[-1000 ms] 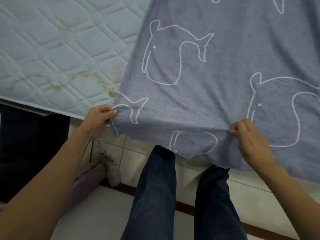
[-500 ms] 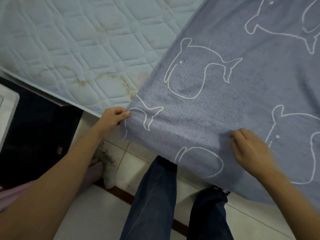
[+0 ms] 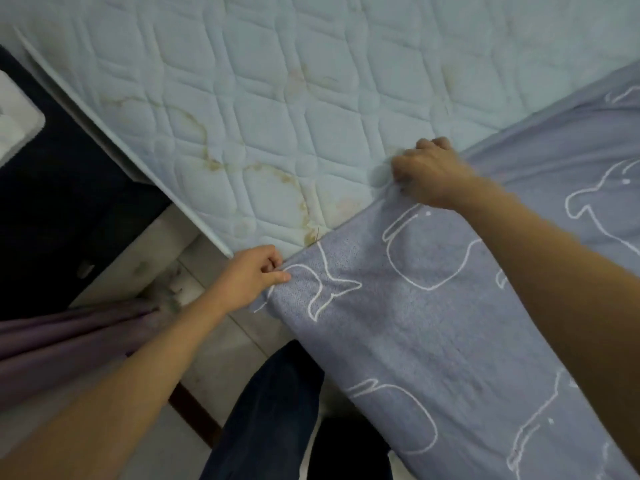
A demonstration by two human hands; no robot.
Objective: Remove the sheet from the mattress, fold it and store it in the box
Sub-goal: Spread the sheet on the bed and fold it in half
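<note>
A grey-blue sheet (image 3: 433,327) with white whale outlines lies over the right side of a pale quilted mattress (image 3: 263,109) and hangs over its near edge. My left hand (image 3: 247,277) pinches the sheet's corner at the mattress edge. My right hand (image 3: 429,174) grips the sheet's left edge farther up, on top of the mattress, fingers curled into the cloth. The bare, stained mattress surface fills the upper left. No box is in view.
My legs in dark trousers (image 3: 273,410) stand on the tiled floor (image 3: 214,368) below the sheet. A purple cloth (image 3: 69,341) hangs at the left. A dark gap (image 3: 52,220) lies beside the mattress, with a white object (image 3: 14,123) at the far left edge.
My right hand has let go of the hanging front edge and moved up onto the mattress, now gripping the sheet's left edge. My left hand keeps its pinch on the corner. The view swung left.
</note>
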